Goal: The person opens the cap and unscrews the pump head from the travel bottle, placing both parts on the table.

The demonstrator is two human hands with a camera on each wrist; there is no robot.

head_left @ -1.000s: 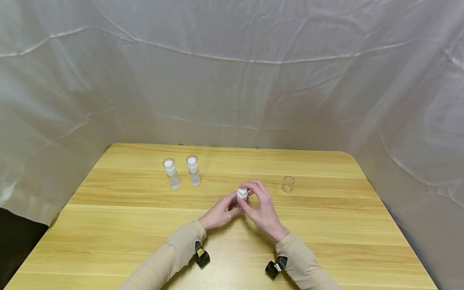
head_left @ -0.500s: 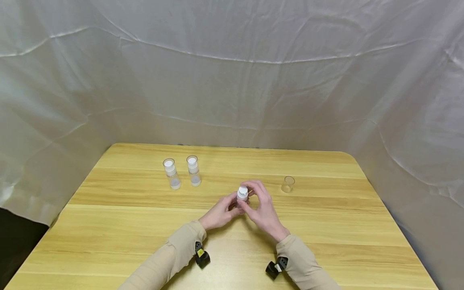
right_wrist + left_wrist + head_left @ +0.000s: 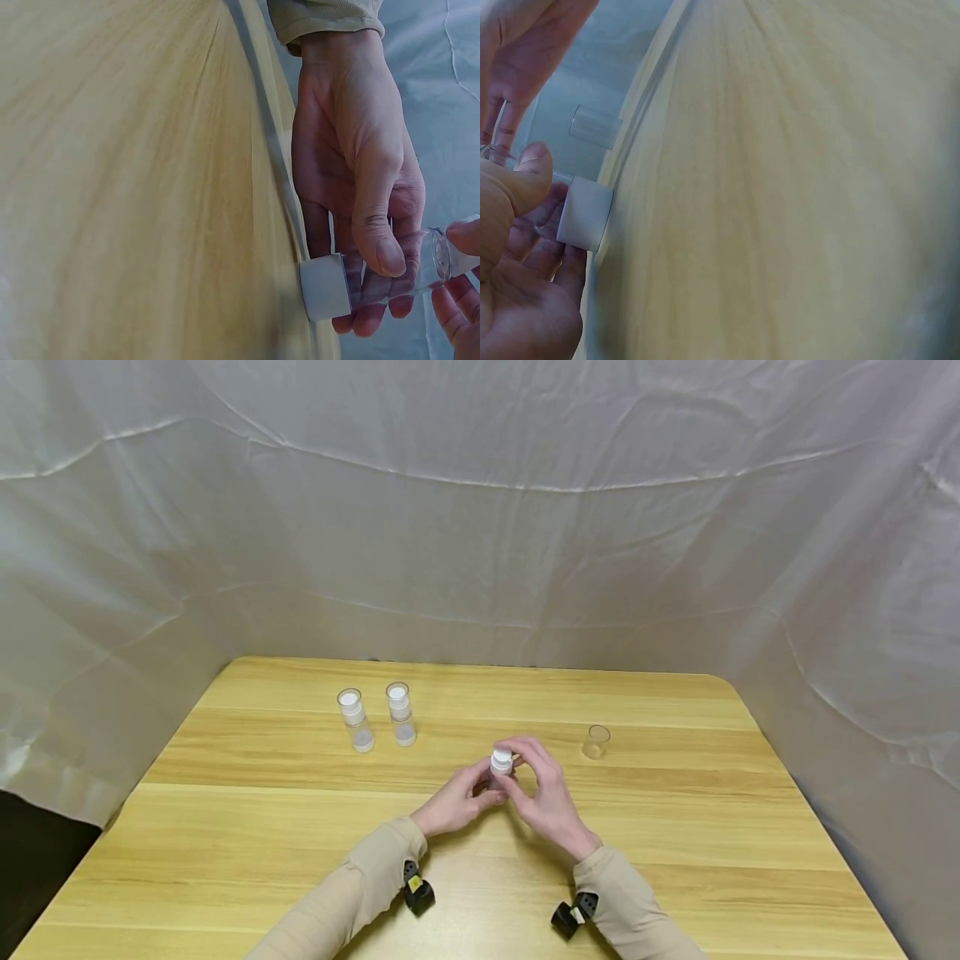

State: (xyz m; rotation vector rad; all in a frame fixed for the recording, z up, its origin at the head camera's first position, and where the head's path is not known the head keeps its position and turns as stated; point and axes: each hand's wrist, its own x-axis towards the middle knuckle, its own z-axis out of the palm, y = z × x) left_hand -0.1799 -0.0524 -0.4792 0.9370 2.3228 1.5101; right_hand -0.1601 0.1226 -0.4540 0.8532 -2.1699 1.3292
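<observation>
Both hands meet around a small clear bottle (image 3: 411,262) with a white base (image 3: 325,287) and a white top (image 3: 501,761), above the middle of the table. My left hand (image 3: 457,799) grips the clear body; in the right wrist view its thumb lies along the side. My right hand (image 3: 546,797) pinches the white top, thumb on the near side and index finger at the upper rim. Fingers hide much of the body in the head view. To the right, a clear cylindrical cap (image 3: 596,742) stands apart on the table.
Two similar clear-and-white bottles, the left one (image 3: 356,720) and the right one (image 3: 401,714), stand upright with clear caps at the back left of the wooden table (image 3: 225,860). A pale grey curtain (image 3: 480,527) rises behind the table.
My right fingers shift slightly around the white top, which tilts or turns a little. My left hand, the cap and the other bottles stay in place.
</observation>
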